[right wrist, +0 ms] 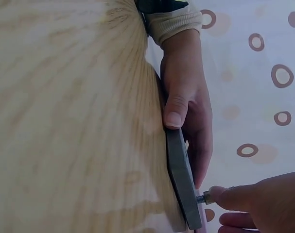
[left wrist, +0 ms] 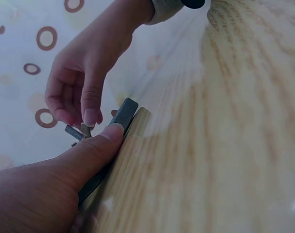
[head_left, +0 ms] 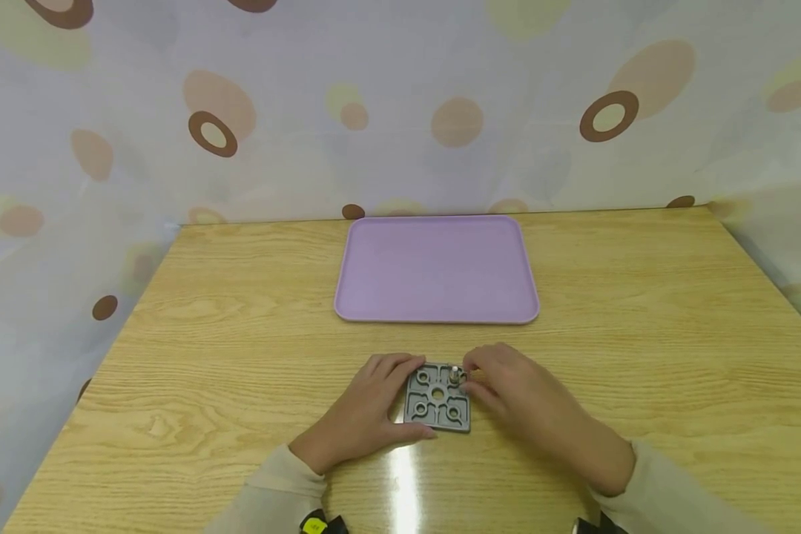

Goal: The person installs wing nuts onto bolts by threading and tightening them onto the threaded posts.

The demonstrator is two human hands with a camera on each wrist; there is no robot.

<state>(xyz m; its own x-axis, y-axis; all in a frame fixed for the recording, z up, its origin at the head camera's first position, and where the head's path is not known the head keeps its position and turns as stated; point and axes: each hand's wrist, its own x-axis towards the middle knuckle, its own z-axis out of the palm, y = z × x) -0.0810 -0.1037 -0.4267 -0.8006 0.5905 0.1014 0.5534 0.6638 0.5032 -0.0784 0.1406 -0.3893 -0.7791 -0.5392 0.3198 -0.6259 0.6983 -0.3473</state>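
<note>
A grey square metal plate [head_left: 437, 428] with several round holes lies on the table. My left hand [head_left: 371, 408] grips it from the left, fingers at the far edge and thumb [left wrist: 101, 145] along the near edge. An upright threaded bolt [head_left: 454, 373] stands at the plate's far right hole; its thread [right wrist: 200, 199] shows just above the plate in the right wrist view. On the bolt sits a small metal nut [right wrist: 208, 196], pinched by the thumb and forefinger of my right hand [head_left: 523, 389]. The fingertips partly hide the nut, so its full shape is unclear.
A purple tray [head_left: 437, 271] lies behind the plate, near the back of the wooden table [head_left: 240, 319]. A patterned cloth [head_left: 400, 170] hangs behind and at both sides. Light reflects off the tabletop in front of the plate.
</note>
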